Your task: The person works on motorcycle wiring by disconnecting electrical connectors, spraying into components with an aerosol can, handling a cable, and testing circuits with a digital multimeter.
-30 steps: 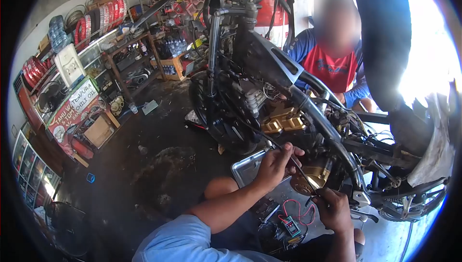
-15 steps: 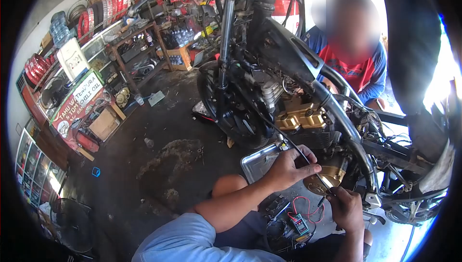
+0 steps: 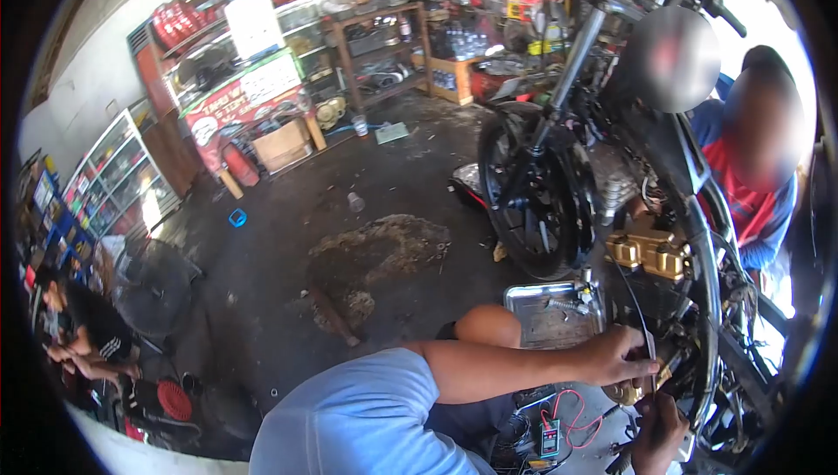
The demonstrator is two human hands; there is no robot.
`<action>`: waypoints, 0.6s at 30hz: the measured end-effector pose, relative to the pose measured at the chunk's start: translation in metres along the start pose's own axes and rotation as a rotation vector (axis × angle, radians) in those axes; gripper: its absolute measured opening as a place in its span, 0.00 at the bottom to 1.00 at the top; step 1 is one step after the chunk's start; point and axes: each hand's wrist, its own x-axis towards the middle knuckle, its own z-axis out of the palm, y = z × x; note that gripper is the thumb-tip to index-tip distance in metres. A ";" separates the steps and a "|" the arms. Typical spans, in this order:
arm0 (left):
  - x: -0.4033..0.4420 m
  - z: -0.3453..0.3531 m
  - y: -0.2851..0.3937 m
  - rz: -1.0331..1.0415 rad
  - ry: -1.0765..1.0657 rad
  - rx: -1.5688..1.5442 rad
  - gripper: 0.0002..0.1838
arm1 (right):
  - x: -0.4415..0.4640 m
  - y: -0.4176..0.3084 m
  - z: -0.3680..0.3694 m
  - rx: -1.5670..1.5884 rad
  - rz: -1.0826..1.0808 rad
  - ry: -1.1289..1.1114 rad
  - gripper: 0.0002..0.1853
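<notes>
A thin black cable (image 3: 635, 293) runs down past the gold engine cover (image 3: 648, 252) of a motorcycle frame (image 3: 705, 287). My left hand (image 3: 615, 356) is closed around the cable, thumb and fingers pinching it beside the engine. Just below, my right hand (image 3: 661, 433) grips the cable's lower stretch with curled fingers; the part inside that fist is hidden. Behind my hands is a round gold engine case (image 3: 625, 392), partly covered by them.
A metal tray (image 3: 546, 328) holds small parts. Below my left forearm lies a multimeter (image 3: 549, 438) with red leads. The front wheel (image 3: 537, 200) stands ahead. One person (image 3: 751, 204) is behind the motorcycle; another (image 3: 92, 326) sits far left. Shelves line the back.
My view has swung left, so the motorcycle and my hands appear farther right. The person at far left has come into view. Both hands still hold the cable.
</notes>
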 end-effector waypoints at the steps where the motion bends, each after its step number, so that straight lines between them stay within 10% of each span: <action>1: 0.000 0.006 -0.003 0.009 0.018 -0.094 0.22 | -0.002 0.004 0.003 0.005 -0.019 -0.010 0.17; 18: 0.020 0.000 -0.016 -0.008 0.209 -0.040 0.37 | -0.016 0.005 -0.006 0.007 0.123 0.050 0.20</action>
